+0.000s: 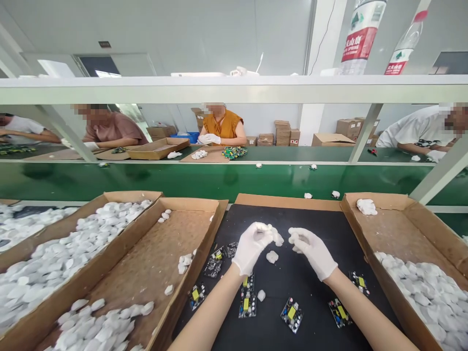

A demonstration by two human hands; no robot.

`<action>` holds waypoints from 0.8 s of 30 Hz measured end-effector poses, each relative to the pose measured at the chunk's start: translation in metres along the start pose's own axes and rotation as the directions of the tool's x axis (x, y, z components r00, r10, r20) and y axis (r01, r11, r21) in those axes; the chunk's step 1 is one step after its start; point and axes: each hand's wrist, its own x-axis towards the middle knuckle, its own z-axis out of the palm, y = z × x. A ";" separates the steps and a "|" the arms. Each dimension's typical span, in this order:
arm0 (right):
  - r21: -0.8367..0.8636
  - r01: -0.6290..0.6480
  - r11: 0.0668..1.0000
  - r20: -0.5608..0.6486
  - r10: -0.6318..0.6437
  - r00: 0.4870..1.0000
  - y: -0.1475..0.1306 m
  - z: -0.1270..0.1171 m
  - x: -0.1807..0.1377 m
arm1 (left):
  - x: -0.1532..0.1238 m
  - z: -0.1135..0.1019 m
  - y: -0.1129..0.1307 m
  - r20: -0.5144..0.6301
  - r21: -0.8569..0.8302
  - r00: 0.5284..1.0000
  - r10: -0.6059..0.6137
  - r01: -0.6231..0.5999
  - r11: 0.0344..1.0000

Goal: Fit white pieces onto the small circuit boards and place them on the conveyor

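Both hands wear white gloves and hover over a black mat (266, 331). My left hand (250, 247) pinches a soft white lump (279, 238) between thumb and fingers. A short gap to the right, my right hand (313, 249) has its fingers curled together; whatever sits at their tips blends with the white glove. Below them a flattened white piece (272, 257) lies on the mat, with a smaller white piece (261, 295) nearer me. Several small circuit boards with yellow transformers lie around, among them a tilted circuit board (292, 314) in front and another circuit board (340, 312) by my right forearm.
Cardboard trays of white lumps flank the mat: a left tray (215, 222) and a right tray (353, 219). Beyond runs a green conveyor belt (204, 181) carrying a few pieces. A shelf (234, 92) crosses overhead, bearing bottles. Several people work across the belt.
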 end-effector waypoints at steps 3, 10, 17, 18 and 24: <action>0.066 -0.131 0.989 0.000 0.131 0.991 -0.002 -0.003 0.002 | 0.007 -0.011 -0.008 -0.175 0.266 0.984 -0.026 0.073 0.961; -0.115 -0.145 0.983 -0.027 0.143 0.989 0.006 -0.004 0.005 | 0.016 -0.047 -0.017 -0.265 0.658 0.962 -0.070 0.233 0.716; -0.361 -0.046 0.931 0.048 0.067 0.997 0.016 0.002 0.002 | 0.008 -0.032 -0.006 0.141 0.851 0.989 -0.036 -0.103 0.515; -0.393 -0.027 0.919 0.055 0.052 0.997 0.017 0.003 0.002 | 0.006 -0.030 -0.008 0.177 0.856 0.983 -0.058 -0.125 0.502; -0.514 0.066 0.855 0.086 -0.025 0.996 0.024 0.007 0.000 | 0.005 -0.023 -0.014 0.165 0.817 0.986 -0.026 -0.122 0.564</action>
